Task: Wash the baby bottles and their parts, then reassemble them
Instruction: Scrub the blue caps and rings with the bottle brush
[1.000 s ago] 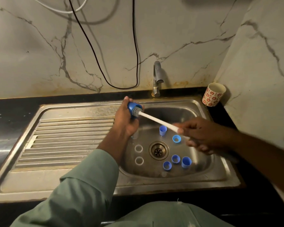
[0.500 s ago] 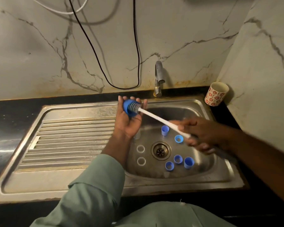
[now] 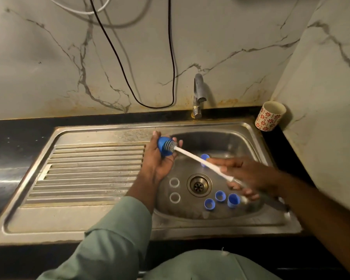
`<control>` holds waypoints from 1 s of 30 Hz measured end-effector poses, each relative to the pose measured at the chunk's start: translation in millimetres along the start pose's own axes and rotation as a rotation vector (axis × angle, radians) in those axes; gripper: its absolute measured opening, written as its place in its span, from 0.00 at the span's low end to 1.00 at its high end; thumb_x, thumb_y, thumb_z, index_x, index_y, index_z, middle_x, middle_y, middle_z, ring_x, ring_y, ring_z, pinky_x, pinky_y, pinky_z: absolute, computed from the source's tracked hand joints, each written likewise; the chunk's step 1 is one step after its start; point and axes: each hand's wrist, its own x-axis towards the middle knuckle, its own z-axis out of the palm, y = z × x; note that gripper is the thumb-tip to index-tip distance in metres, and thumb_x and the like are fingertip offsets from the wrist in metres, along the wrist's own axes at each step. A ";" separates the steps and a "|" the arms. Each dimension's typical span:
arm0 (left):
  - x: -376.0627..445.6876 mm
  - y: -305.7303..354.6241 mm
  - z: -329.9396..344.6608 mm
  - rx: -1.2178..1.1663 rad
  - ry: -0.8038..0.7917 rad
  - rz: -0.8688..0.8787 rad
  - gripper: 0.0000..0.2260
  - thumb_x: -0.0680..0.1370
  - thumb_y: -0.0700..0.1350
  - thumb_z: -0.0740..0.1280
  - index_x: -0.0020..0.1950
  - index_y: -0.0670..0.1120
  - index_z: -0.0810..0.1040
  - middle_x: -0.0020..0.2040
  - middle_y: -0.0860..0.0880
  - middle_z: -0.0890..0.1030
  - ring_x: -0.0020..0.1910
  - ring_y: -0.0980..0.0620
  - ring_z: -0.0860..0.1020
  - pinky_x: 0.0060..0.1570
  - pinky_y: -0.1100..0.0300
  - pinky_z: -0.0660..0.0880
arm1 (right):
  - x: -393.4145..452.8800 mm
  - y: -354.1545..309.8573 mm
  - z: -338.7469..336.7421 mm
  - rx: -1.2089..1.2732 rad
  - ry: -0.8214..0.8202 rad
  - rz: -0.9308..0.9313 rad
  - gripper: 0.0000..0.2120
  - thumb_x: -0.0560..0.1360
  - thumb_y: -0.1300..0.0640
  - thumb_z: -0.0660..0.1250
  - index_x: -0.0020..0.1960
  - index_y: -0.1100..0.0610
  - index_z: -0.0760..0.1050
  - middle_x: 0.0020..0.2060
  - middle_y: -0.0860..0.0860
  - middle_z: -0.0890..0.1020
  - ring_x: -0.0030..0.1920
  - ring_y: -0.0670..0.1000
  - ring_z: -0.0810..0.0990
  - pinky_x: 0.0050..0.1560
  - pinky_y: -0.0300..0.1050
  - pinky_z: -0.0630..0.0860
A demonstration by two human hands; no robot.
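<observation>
My left hand (image 3: 158, 158) holds a blue bottle cap (image 3: 163, 148) over the left edge of the sink basin (image 3: 226, 138), palm up. The grey bristle head of a bottle brush sits inside the cap. My right hand (image 3: 249, 176) grips the brush's white handle (image 3: 202, 161) over the basin. On the basin floor lie three blue caps (image 3: 220, 196) near the front. A fourth blue cap (image 3: 205, 158) shows behind the handle. Two clear rings (image 3: 174, 182) lie left of the drain (image 3: 199, 184).
A ribbed steel drainboard (image 3: 89, 174) lies to the left. The tap (image 3: 198, 96) stands behind the basin with no water seen running. A flowered cup (image 3: 270, 116) sits on the black counter at the back right. Cables hang on the marble wall.
My left hand has opened out and turned the blue cap, so its mouth and the bristles now show. My right hand has shifted slightly along the handle.
</observation>
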 end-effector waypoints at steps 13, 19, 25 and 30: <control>-2.1 4.5 13.7 0.242 -0.085 0.111 0.10 0.76 0.49 0.72 0.52 0.46 0.78 0.47 0.43 0.80 0.43 0.45 0.82 0.52 0.45 0.81 | -0.5 19.2 18.7 0.166 -0.001 0.042 0.12 0.81 0.52 0.60 0.60 0.41 0.76 0.27 0.52 0.71 0.20 0.45 0.62 0.20 0.33 0.61; 6.6 6.3 17.4 -0.033 0.228 0.183 0.22 0.79 0.53 0.68 0.70 0.44 0.71 0.67 0.39 0.75 0.58 0.42 0.80 0.58 0.43 0.80 | -10.7 35.1 42.5 0.197 -0.015 -0.023 0.11 0.75 0.43 0.66 0.56 0.40 0.79 0.27 0.51 0.72 0.20 0.46 0.63 0.21 0.34 0.61; 2.4 14.5 6.8 0.092 0.168 0.104 0.20 0.83 0.46 0.62 0.74 0.42 0.67 0.72 0.37 0.71 0.60 0.41 0.77 0.54 0.48 0.77 | -25.4 30.2 23.5 -0.032 0.140 -0.137 0.23 0.81 0.56 0.59 0.66 0.28 0.65 0.27 0.47 0.75 0.27 0.46 0.72 0.28 0.41 0.74; -3.6 1.0 10.7 0.178 0.128 0.161 0.27 0.75 0.53 0.73 0.69 0.42 0.74 0.67 0.39 0.77 0.65 0.42 0.78 0.60 0.53 0.79 | -24.8 23.5 44.5 -0.217 0.183 -0.274 0.25 0.82 0.55 0.57 0.66 0.26 0.61 0.24 0.43 0.71 0.22 0.44 0.66 0.22 0.38 0.67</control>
